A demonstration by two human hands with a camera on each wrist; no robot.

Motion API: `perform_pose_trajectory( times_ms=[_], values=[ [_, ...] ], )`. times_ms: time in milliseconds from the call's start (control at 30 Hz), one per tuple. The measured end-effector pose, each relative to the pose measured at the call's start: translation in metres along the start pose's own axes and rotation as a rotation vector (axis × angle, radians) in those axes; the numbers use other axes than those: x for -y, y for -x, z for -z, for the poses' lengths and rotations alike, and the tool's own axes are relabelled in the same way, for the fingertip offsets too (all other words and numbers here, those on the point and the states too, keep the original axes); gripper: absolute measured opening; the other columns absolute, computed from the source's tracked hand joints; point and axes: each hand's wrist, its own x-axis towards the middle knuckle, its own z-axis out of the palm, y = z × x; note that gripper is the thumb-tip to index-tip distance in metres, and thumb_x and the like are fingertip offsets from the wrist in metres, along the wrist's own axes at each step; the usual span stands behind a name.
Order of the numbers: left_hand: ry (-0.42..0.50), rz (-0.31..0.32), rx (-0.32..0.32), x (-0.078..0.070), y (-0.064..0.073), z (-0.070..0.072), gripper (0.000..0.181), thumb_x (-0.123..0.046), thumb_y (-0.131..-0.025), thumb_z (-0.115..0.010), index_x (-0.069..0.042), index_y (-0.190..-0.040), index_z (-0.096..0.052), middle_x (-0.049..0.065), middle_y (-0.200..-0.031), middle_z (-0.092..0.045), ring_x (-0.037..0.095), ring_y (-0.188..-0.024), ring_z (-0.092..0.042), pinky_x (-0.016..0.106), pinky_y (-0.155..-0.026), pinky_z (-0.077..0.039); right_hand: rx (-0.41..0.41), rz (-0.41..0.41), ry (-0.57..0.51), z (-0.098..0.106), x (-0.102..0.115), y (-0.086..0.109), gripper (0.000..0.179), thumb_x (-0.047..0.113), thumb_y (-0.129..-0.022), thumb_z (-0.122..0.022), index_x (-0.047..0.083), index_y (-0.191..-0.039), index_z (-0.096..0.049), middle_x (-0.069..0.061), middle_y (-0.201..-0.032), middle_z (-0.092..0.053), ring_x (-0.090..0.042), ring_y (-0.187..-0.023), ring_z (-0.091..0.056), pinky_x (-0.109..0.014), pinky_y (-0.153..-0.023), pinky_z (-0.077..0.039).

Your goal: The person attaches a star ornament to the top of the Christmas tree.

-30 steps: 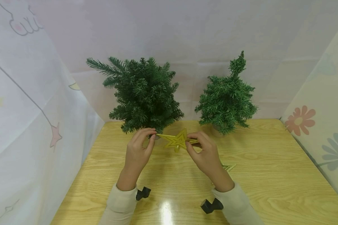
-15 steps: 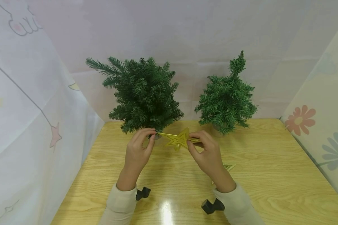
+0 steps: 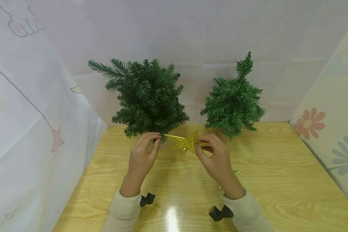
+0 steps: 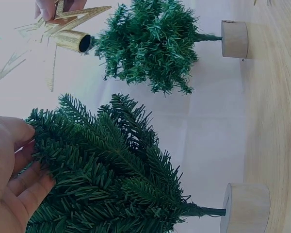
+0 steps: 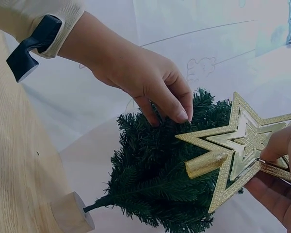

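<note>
Pinching the star [image 3: 187, 142] with our right hand [image 3: 215, 156], we have it in front of the big tree [image 3: 150, 95], to its right; our left hand [image 3: 140, 153] curls partway before that tree, whether gripping anything we cannot tell. Our one-sided pinch could slip, letting the star catch there.

Cream sleeves [image 3: 123, 209] — black angular piece [image 3: 147, 199] at each cuff [image 5: 70, 22] — hands [image 3: 142, 156] bare.
</note>
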Motion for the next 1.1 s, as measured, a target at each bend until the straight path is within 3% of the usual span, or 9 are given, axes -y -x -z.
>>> perform_pose_trajectory(
  times_ms=[333,800,1100],
  values=[
    [0.005,-0.004,0.000,-0.0003,0.0002,-0.0003,0.014,-0.010,-0.095,-0.064,-0.007,-0.108,-0.069,0.005,-0.115,-0.066,0.020,-0.108,-0.062,0.033,-0.091,-0.052,-0.045,0.050,-0.014,0.0005,0.0025,-0.0021,0.028,-0.020,-0.075,-0.071,-0.005,-0.099,-0.065,-0.014,-0.090,-0.063,-0.025,-0.078,-0.065,-0.023,-0.070,-0.057],
    [0.003,-0.006,0.003,0.0004,0.0006,-0.0010,0.014,-0.009,-0.094,-0.065,-0.008,-0.108,-0.069,0.006,-0.116,-0.066,0.020,-0.107,-0.062,0.034,-0.091,-0.052,-0.077,-0.002,-0.071,0.0069,0.0035,-0.0024,0.018,-0.008,-0.085,-0.068,-0.001,-0.101,-0.066,-0.012,-0.093,-0.066,-0.024,-0.082,-0.067,-0.025,-0.072,-0.057],
    [-0.001,-0.017,0.001,0.0007,0.0007,-0.0005,0.014,-0.009,-0.094,-0.066,-0.008,-0.108,-0.069,0.005,-0.115,-0.066,0.020,-0.107,-0.062,0.033,-0.090,-0.052,-0.093,-0.019,-0.077,0.0077,0.0021,-0.0019,0.019,-0.012,-0.085,-0.066,-0.004,-0.102,-0.063,-0.015,-0.094,-0.066,-0.018,-0.084,-0.068,-0.024,-0.072,-0.057]
  ],
)
